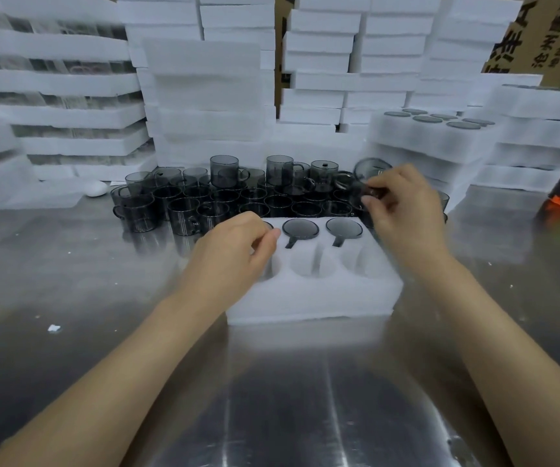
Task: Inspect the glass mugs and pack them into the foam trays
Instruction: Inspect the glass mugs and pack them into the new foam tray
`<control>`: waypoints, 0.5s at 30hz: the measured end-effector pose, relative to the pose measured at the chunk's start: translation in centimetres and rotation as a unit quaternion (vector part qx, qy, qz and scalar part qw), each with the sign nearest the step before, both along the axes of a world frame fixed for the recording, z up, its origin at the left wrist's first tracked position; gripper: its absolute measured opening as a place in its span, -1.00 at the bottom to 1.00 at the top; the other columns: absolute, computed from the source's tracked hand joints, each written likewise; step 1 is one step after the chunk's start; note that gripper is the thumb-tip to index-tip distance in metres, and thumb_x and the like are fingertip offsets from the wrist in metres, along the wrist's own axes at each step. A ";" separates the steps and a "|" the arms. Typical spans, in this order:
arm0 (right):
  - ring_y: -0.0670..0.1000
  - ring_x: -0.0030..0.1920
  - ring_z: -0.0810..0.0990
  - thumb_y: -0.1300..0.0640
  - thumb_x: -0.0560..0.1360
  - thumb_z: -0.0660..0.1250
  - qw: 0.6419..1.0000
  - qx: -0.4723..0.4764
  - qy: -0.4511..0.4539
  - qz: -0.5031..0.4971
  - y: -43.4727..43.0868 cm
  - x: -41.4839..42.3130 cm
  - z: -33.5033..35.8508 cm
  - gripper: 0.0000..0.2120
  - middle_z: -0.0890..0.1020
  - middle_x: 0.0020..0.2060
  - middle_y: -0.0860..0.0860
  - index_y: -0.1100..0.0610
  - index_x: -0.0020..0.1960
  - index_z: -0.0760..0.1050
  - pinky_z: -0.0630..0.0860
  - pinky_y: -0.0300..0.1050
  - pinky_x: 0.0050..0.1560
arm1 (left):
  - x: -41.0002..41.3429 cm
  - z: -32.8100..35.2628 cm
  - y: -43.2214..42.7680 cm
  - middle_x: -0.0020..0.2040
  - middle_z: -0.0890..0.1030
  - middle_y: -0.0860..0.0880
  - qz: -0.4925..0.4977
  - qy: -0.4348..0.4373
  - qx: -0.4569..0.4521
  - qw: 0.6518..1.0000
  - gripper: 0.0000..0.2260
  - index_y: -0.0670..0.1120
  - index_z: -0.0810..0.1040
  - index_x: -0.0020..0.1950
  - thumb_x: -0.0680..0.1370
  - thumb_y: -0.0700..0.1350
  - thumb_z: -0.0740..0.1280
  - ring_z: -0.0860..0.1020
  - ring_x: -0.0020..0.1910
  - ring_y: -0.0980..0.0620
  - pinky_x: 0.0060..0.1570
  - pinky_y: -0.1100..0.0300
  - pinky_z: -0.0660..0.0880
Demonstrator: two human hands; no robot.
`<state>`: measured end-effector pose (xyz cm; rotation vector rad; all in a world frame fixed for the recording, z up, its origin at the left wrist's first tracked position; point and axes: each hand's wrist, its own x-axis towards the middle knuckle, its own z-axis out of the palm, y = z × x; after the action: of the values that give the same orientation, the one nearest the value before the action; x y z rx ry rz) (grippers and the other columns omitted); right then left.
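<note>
Along the far left edge of the brushed-metal surface (69, 264) rise stacks of white foam trays (56, 82), rough-sided, with glass showing between layers. In front of them lies bare metal with a few white crumbs, the widest open stretch on that side. Toward the middle far edge stands a dense cluster of smoky grey glass mugs (204, 200), cylindrical and faintly ribbed, some stacked two high. The left hand (234, 251) hovers over the near-left part of the foam tray (312, 298), its grip loosely curled, fingers and thumb close together; whether anything is pinched there, I cannot tell. This tray sits mid-surface, soft white with round pockets: mugs fill the back row, handles toward the near edge, while the front pockets are hollow. The right hand (403, 203) pinches a tilted mug (369, 171) above the cluster's right end. Further right, a filled tray (433, 136) tops another stack.
</note>
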<state>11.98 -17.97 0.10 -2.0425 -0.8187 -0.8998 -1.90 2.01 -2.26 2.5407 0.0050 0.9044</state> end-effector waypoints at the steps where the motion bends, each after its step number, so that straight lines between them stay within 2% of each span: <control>1: 0.06 -0.28 0.52 0.28 0.46 0.38 0.998 -0.002 -0.050 0.037 0.4 -1.0 0.3 -0.90 0.52 -0.09 0.02 0.20 -0.03 0.60 0.53 0.07 -0.22 | 0.0 0.0 0.0 -0.25 0.46 0.07 -0.001 -0.002 0.001 1.000 -0.73 -0.04 0.41 -0.27 0.61 -0.02 0.20 0.45 -0.25 0.01 -0.18 -0.05 0.48; 4: 0.12 -0.29 0.54 0.32 0.48 0.37 0.980 -0.030 -0.170 0.101 1.3 -2.9 0.4 -0.89 0.57 -0.13 0.13 0.25 -0.03 0.64 0.50 0.01 -0.35 | 0.1 -0.2 0.1 -0.20 0.50 0.15 -0.002 -0.003 -0.013 1.000 -0.88 0.04 0.48 -0.11 0.60 -0.02 0.21 0.50 -0.20 0.11 -0.14 -0.01 0.52; 6: 0.17 -0.31 0.53 0.35 0.49 0.34 0.969 -0.061 -0.204 0.121 1.8 -3.6 -0.2 -0.85 0.60 -0.14 0.16 0.24 -0.02 0.66 0.50 0.01 -0.36 | 0.2 -0.3 0.2 -0.14 0.54 0.17 0.000 0.002 -0.025 1.000 -0.89 0.05 0.52 0.03 0.59 -0.03 0.21 0.53 -0.15 0.11 -0.11 0.01 0.54; 10: 0.15 -0.36 0.52 0.37 0.48 0.38 0.954 -0.112 -0.224 0.163 2.7 -4.6 -1.1 -0.87 0.61 -0.17 0.17 0.26 -0.02 0.66 0.50 0.00 -0.40 | 0.6 -0.5 0.3 -0.15 0.54 0.18 0.015 0.009 -0.047 0.999 -0.87 -0.03 0.51 -0.01 0.58 -0.02 0.22 0.52 -0.17 0.15 -0.13 0.01 0.54; 15: 0.09 -0.32 0.54 0.31 0.52 0.34 0.954 -0.097 -0.196 0.204 2.8 -4.6 -1.1 -0.83 0.59 -0.14 0.17 0.29 0.08 0.63 0.51 0.01 -0.43 | 0.7 -0.3 0.2 -0.08 0.58 0.11 0.008 0.012 -0.066 0.998 -0.83 -0.06 0.53 0.01 0.59 0.01 0.24 0.53 -0.14 0.10 -0.10 -0.02 0.53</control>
<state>7.37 -15.16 -1.04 -1.7710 -1.5344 -1.0270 -1.23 2.24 -2.60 2.4323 0.0900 0.8499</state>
